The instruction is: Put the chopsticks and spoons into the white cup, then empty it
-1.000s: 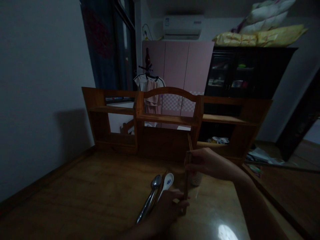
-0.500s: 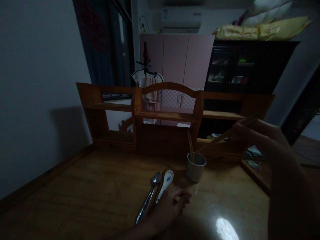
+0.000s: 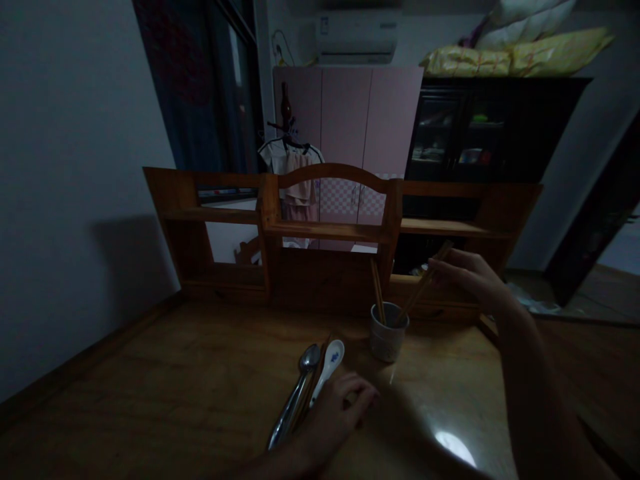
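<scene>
In the centre right of the frame, the right hand (image 3: 465, 277) pinches the upper end of the chopsticks (image 3: 423, 287). They slant down to the left, with their lower ends inside the cup (image 3: 387, 341). Half a second ago this hand was farther right and nearer the camera, and the sticks lay flatter; now it is close above the cup. A second pair (image 3: 377, 297) leans in the cup's left side, as before. At lower centre the left hand (image 3: 333, 417) rests on the table (image 3: 175, 387), fingers loosely curled over the handles of the metal spoon (image 3: 301, 381) and white spoon (image 3: 333, 357), hardly moved. Whether it grips anything I cannot tell.
</scene>
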A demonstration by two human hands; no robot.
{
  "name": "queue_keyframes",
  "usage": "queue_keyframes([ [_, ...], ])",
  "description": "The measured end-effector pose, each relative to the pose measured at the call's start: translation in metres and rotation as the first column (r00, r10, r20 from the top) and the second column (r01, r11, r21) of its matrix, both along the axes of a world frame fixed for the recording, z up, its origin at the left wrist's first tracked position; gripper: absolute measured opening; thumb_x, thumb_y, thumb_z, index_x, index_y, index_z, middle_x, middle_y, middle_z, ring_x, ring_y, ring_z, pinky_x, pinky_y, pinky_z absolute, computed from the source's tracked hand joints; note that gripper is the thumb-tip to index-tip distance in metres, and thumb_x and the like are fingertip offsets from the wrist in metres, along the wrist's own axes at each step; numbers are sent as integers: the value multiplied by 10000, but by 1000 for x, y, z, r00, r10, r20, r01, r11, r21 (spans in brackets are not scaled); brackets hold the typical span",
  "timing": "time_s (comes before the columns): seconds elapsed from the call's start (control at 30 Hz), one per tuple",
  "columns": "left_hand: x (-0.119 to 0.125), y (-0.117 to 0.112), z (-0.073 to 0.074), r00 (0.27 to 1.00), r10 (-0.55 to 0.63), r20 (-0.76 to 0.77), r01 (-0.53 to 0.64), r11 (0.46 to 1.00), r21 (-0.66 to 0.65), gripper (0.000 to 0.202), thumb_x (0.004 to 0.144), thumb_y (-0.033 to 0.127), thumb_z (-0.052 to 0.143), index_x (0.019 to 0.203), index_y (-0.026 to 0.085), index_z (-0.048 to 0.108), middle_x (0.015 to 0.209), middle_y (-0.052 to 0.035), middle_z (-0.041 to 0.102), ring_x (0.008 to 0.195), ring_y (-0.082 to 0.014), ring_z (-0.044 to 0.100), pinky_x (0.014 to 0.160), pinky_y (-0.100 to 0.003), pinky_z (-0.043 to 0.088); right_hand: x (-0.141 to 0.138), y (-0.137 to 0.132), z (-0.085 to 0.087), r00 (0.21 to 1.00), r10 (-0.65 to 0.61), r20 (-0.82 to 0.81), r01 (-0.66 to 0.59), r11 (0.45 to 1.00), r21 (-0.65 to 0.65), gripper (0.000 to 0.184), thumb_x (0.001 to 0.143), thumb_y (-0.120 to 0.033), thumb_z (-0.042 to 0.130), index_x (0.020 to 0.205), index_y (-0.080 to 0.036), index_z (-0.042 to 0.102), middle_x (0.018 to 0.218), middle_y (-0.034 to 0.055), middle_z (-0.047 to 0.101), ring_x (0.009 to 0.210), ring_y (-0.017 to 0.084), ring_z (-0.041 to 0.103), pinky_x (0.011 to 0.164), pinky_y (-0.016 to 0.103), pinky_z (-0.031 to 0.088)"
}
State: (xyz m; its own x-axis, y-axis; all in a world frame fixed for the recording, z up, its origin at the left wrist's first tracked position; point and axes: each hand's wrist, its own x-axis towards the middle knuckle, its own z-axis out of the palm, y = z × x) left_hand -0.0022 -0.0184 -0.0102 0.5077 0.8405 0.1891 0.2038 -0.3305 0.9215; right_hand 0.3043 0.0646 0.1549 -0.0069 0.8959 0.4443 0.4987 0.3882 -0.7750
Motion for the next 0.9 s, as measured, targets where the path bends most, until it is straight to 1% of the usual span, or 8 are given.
queue_keyframes([
  [0.17, 1, 1, -2, 1000, -14, 10, 15, 1000, -27, 358, 938, 451, 461, 895, 193, 705, 921, -26, 636, 751, -129, 606, 586, -185, 460, -10, 26, -19, 996, 71, 50, -64, 989, -130, 355, 772, -496, 696, 835, -152, 636, 726, 46, 656, 630, 191, 628, 570, 284, 513],
  [0.3, 0, 1, -2, 1000, -11, -2, 11, 1000, -5, 356, 938, 442, 460, 893, 191, 708, 908, -26, 641, 722, -123, 608, 551, -174, 451, -13, 34, -32, 984, 142, 105, -123, 979, -163, 331, 815, -484, 648, 855, -156, 629, 737, 39, 655, 647, 194, 634, 566, 272, 501],
  [0.37, 0, 1, 0, 1000, -5, -16, 5, 1000, 3, 347, 941, 428, 460, 892, 191, 709, 894, -19, 645, 673, -108, 603, 550, -176, 446, -16, 37, -37, 979, 166, 118, -145, 974, -174, 331, 827, -486, 633, 871, -157, 627, 754, 36, 656, 653, 191, 635, 564, 266, 498],
  [0.47, 0, 0, 2, 1000, -4, -28, 4, 1000, -3, 339, 939, 417, 468, 879, 185, 708, 880, -16, 650, 636, -97, 600, 572, -182, 451, -18, 43, -44, 977, 174, 122, -148, 969, -200, 354, 815, -509, 632, 852, -157, 618, 741, 32, 648, 641, 190, 632, 555, 265, 498],
  [0.63, 0, -1, 1, 1000, -2, -25, 2, 1000, 0, 337, 941, 408, 461, 882, 184, 706, 893, -20, 650, 619, -93, 591, 561, -182, 447, -18, 47, -46, 977, 172, 125, -142, 966, -215, 369, 800, -526, 639, 841, -160, 608, 730, 30, 640, 631, 185, 632, 560, 266, 499],
  [0.77, 0, 0, 1, 1000, -11, -20, 11, 1000, 11, 328, 940, 398, 466, 874, 184, 706, 877, -20, 651, 656, -101, 596, 566, -175, 446, -17, 48, -47, 975, 183, 125, -152, 962, -225, 363, 802, -526, 635, 848, -167, 601, 728, 26, 638, 636, 187, 634, 571, 272, 508],
  [0.9, 0, 0, 3, 1000, -7, -10, 7, 1000, 6, 330, 935, 398, 476, 862, 175, 708, 872, -26, 647, 701, -113, 609, 575, -173, 453, -17, 50, -50, 975, 179, 134, -146, 963, -227, 378, 800, -545, 622, 840, -170, 598, 739, 28, 649, 648, 193, 639, 580, 275, 509],
])
